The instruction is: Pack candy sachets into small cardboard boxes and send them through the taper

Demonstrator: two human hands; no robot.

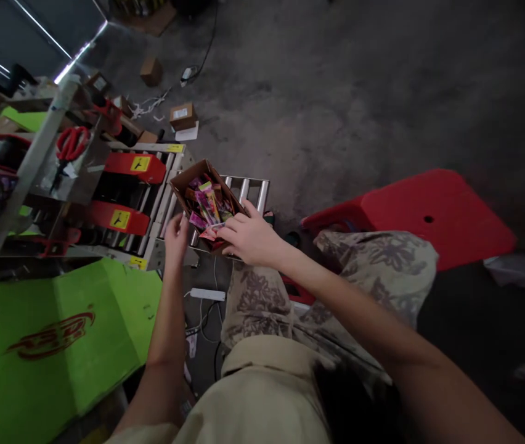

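An open brown cardboard box [187, 179] stands on a short metal roller conveyor [253, 188], filled with several bright pink, green and yellow packets [207, 206]. My right hand [251, 237] rests on the box's near right corner, fingers curled over a packet at the rim. My left hand [175, 236] is at the box's near left side, fingers bent, touching or nearly touching the cardboard. Whether the left hand grips anything is unclear.
A tape-sealing machine with red guards [128, 165] sits left of the box, red scissors [71, 145] hanging on its frame. Green printed cardboard sheets [59, 339] lie at lower left. A red plastic stool [429, 213] stands right. Small boxes [182, 115] lie on the concrete floor.
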